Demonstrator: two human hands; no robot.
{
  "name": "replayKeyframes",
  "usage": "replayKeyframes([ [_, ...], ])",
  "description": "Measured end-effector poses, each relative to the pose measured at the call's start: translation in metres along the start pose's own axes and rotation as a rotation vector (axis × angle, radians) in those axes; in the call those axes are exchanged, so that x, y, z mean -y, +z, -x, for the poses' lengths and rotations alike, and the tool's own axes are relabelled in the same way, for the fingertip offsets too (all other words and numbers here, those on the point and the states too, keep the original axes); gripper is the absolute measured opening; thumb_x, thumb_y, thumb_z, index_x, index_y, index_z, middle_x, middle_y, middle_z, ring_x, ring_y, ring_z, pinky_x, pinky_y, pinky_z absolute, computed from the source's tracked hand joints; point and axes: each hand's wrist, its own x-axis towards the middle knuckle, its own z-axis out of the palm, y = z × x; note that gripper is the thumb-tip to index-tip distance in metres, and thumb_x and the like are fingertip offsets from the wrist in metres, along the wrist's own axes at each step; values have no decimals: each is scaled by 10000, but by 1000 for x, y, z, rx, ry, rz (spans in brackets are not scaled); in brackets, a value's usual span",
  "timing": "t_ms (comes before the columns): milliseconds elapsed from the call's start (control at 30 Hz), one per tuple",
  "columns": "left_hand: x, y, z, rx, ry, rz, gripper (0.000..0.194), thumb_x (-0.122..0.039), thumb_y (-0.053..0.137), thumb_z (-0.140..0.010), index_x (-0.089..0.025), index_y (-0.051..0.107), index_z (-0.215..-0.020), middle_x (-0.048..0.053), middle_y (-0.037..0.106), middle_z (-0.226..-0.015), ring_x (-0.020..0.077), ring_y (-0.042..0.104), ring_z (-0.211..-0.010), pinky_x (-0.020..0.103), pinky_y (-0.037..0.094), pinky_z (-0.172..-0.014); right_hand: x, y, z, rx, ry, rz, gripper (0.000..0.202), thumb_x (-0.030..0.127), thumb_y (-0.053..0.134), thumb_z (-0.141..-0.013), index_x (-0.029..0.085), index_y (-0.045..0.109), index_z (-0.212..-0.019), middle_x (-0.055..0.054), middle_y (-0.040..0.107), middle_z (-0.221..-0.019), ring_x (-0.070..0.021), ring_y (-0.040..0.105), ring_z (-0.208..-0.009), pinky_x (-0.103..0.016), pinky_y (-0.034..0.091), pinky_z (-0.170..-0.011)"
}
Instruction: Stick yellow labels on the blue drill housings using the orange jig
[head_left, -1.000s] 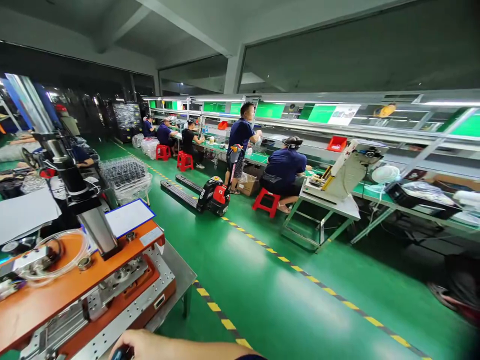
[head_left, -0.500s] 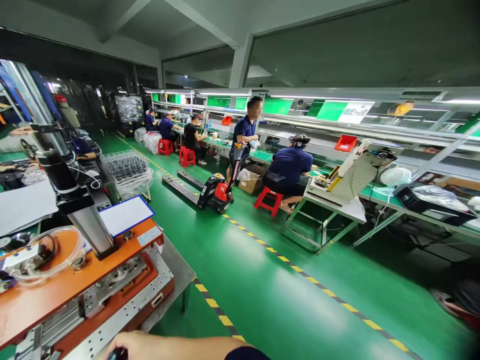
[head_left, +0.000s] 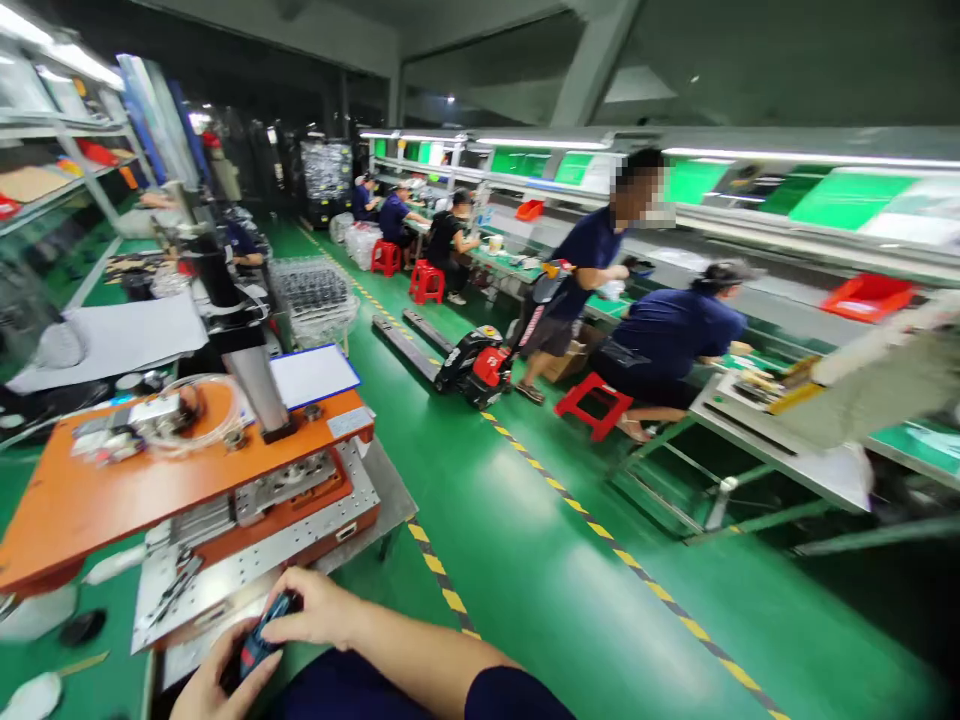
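Observation:
Low in the view, my left hand (head_left: 219,678) and my right hand (head_left: 319,607) come together around a small dark blue and black object (head_left: 262,640) with a touch of red. My left fingers close on its near end, while my right thumb and fingers grip the far end. What kind of object it is does not show, since the fingers cover much of it. Just beyond the hands stands an orange press fixture (head_left: 150,480) with a perforated metal base plate (head_left: 360,500) and an upright cylinder (head_left: 259,385).
A blue-edged white board (head_left: 315,370) lies behind the fixture. On the green floor stands a pallet truck (head_left: 472,370), with a person (head_left: 585,255) beside it. Another person (head_left: 667,330) sits on a red stool (head_left: 592,405) at the long bench. Striped tape (head_left: 570,497) marks the floor.
The view has swung left and down. My left hand has come into view, and both hands now show around the small object. The standing person leans further over the bench side.

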Motion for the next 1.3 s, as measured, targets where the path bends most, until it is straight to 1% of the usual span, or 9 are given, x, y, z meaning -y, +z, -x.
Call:
replayKeyframes([
  [100, -16, 0, 12, -3, -28, -35, 491, -540, 751, -683, -234, 702, -1064, 39, 754, -1080, 313, 689, -1055, 429, 533, -982, 6, 0, 5, 13, -59, 51, 250, 196, 784, -652, 219, 652, -863, 61, 577, -765, -135, 538, -728, -252, 421, -705],
  [167, -28, 0, 18, 5, -34, -27, 458, -466, 726, -733, -226, 680, -1120, 52, 741, -1127, 292, 673, -1070, 417, 511, -993, 6, 0, 5, 57, -67, 47, 234, 240, 761, -689, 226, 632, -885, 43, 575, -843, -156, 547, -816, -280, 422, -786],
  [367, -49, 0, 28, -10, -114, 22, 445, -291, 736, -735, -193, 653, -1160, 53, 729, -1066, 227, 656, -952, 321, 492, -883, -2, 0, 1, 212, -54, 40, 245, 393, 690, -804, 232, 607, -969, -3, 612, -894, -208, 577, -872, -338, 438, -836],
  [533, -45, 5, 34, -70, -178, 7, 524, -320, 828, -660, -178, 679, -1141, 34, 720, -947, 208, 634, -827, 269, 457, -722, -16, -3, -4, 241, -58, 63, 318, 487, 714, -803, 240, 639, -988, -28, 663, -951, -234, 624, -907, -366, 473, -857],
  [700, -38, 4, 35, -103, -180, -23, 583, -362, 862, -636, -197, 681, -1166, 32, 721, -942, 210, 641, -811, 260, 436, -687, -22, -3, -15, 284, -10, 99, 377, 526, 732, -778, 238, 653, -1009, -61, 679, -1001, -258, 640, -940, -391, 508, -849],
  [833, -42, -1, 41, -126, -165, -12, 514, -324, 833, -669, -194, 681, -1142, 38, 731, -979, 215, 656, -851, 274, 467, -742, -10, 6, -10, 300, -24, 64, 346, 495, 737, -774, 230, 637, -973, -45, 664, -976, -237, 632, -927, -369, 488, -875],
  [967, -41, -5, 41, -68, -137, 8, 466, -297, 739, -755, -199, 633, -1198, 56, 727, -1082, 225, 662, -945, 318, 487, -861, 0, 11, -8, 315, -22, 41, 300, 451, 705, -791, 230, 606, -968, -16, 636, -910, -209, 603, -874, -335, 466, -834],
  [1133, -34, -5, 33, -53, -120, 4, 451, -319, 718, -766, -215, 630, -1195, 49, 729, -1143, 240, 669, -1034, 347, 498, -936, 0, 10, -11, 247, -14, 6, 271, 384, 720, -749, 222, 609, -936, 12, 622, -875, -186, 590, -857, -317, 448, -835],
  [1300, -36, -5, 26, -17, -119, -32, 455, -371, 706, -786, -204, 625, -1201, 55, 731, -1148, 242, 677, -1043, 354, 502, -949, -1, 5, -10, 207, -17, -22, 260, 369, 735, -739, 221, 621, -919, 23, 605, -882, -169, 574, -840, -310, 439, -835],
])
